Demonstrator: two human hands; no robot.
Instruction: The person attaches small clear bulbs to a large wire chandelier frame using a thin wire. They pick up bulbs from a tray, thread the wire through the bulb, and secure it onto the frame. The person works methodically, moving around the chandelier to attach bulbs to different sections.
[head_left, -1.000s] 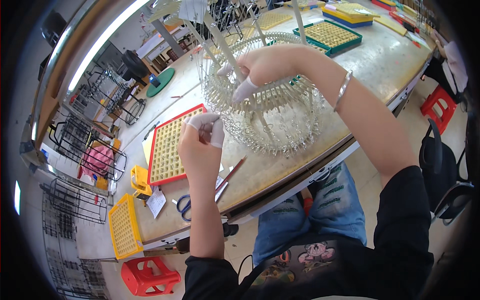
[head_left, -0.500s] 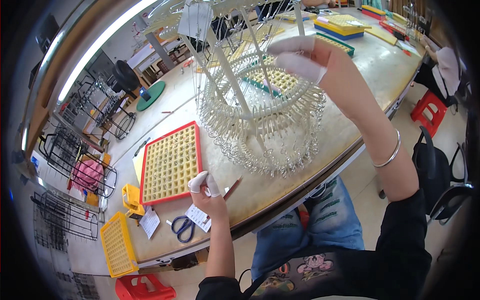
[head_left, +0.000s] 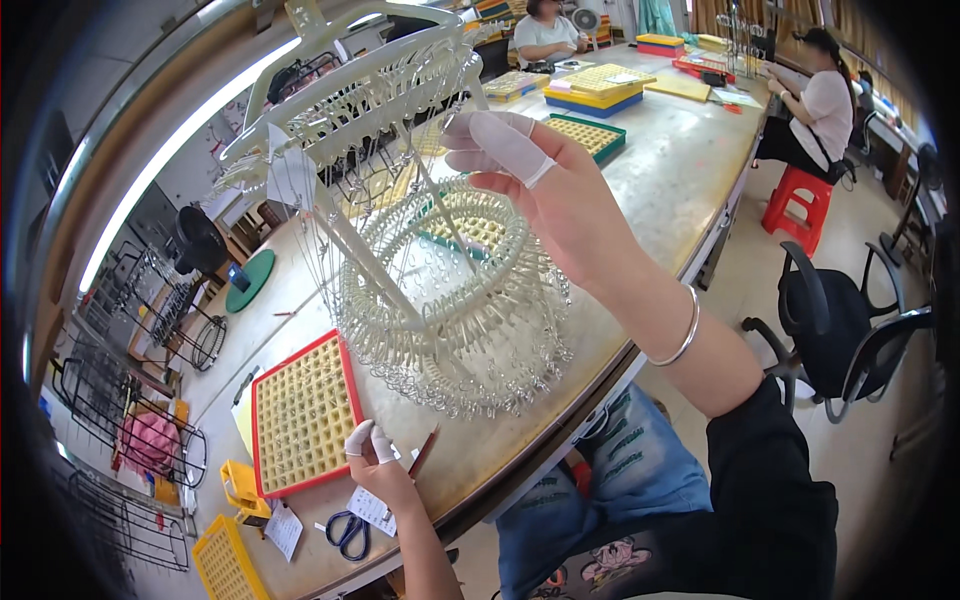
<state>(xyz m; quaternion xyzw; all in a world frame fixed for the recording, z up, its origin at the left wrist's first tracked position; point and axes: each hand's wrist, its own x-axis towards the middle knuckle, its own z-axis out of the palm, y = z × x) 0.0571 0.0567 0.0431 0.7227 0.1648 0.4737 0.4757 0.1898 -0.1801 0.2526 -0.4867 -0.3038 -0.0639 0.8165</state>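
A pale plastic display rack point(head_left: 400, 310), ringed with hooks and hung with thin silver chains and small jewellery pieces, stands on the table before me. My right hand point(head_left: 545, 185), with white finger cots, is raised at its upper hooks. Its fingers are closed together at a chain, but the tips hide what is between them. My left hand point(head_left: 385, 475), also in finger cots, is pinched at the near corner of a red-rimmed tray point(head_left: 300, 415) of small yellow compartments. Anything in that pinch is too small to make out. A white paper tag point(head_left: 290, 175) hangs on the rack's left.
Dark-handled scissors point(head_left: 348, 535), a paper slip point(head_left: 373, 510) and a brown pencil point(head_left: 424, 452) lie near my left hand. A yellow tool point(head_left: 243, 490) and yellow tray point(head_left: 228, 560) are at left. Two people sit farther off. A black chair point(head_left: 850, 330) stands at right.
My right hand has come up to the rack's upper hooks, its fingers closing together. The view has tilted up, showing more of the rack's top. My left hand stays pinched by the red-rimmed tray.
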